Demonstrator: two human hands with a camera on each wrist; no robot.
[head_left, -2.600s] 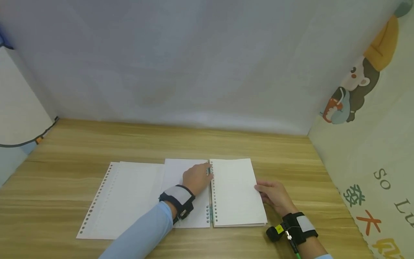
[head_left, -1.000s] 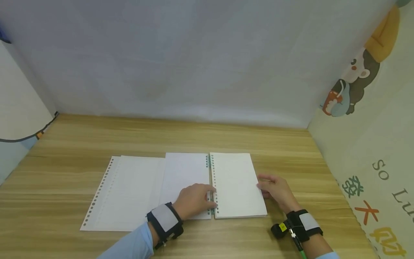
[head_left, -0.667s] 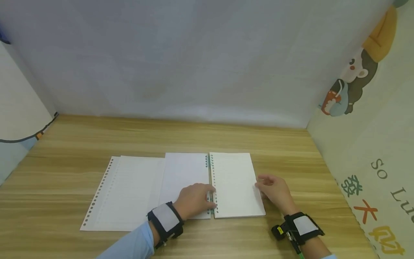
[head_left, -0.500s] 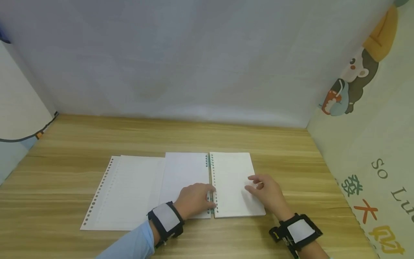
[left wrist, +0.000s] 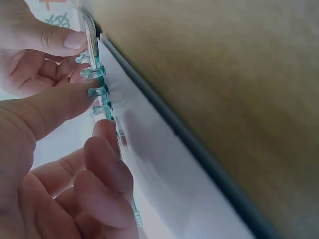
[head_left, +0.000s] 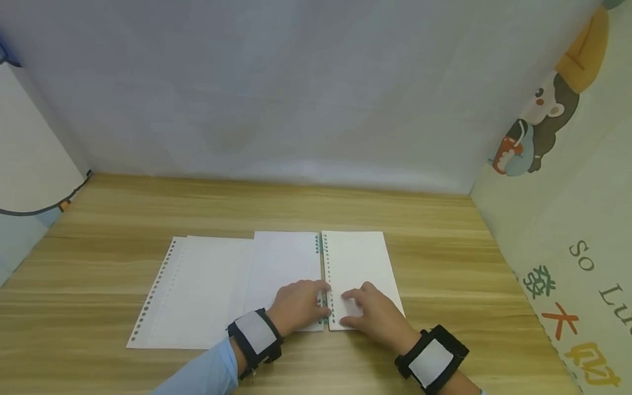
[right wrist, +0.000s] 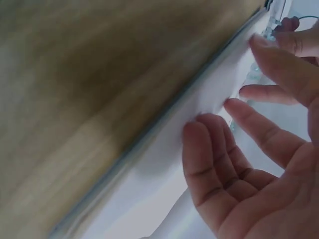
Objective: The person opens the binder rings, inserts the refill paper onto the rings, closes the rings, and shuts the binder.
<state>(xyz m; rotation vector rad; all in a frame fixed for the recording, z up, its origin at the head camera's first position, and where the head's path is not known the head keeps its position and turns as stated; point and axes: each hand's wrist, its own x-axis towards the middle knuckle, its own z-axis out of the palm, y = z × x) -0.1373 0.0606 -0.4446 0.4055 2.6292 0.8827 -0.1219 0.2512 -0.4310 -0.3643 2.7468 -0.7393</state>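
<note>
In the head view, a light-blue sleeve (head_left: pixel 199 370) enters at seven o'clock, leading to a black wrist strap (head_left: pixel 254 334) with a pale patch; a second strap (head_left: pixel 432 359) sits at five o'clock. Beyond them, the left hand (head_left: pixel 296 307) rests at the lower binding of a ring-bound notebook (head_left: pixel 357 258). Its thumb and forefinger curve with a narrow gap between them, tips at the teal plastic rings (left wrist: pixel 98 91); whether they pinch or merely press, I cannot tell.

At three o'clock from that hand, the right hand (head_left: pixel 377 317) is over the lower part of the notebook's right page stack, thumb and forefinger spread fairly wide and holding nothing. Contact with the paper is unclear.

The notebook lies flat on a wood-grain table (head_left: pixel 276 203), its left leaf (head_left: pixel 286 258) and cream right stack flanking the binding. At nine o'clock from it are overlapping loose-leaf sheets (head_left: pixel 207 291), punched along their left edge and meeting the left leaf.

Farther off, a pale grey backdrop (head_left: pixel 276 88) rises at twelve o'clock. From the notebook, a printed cartoon figure (head_left: pixel 543 112) stands at two, Chinese lettering (head_left: pixel 539 281) at three, and a white shape outlined in black (head_left: pixel 34 137) at ten.
</note>
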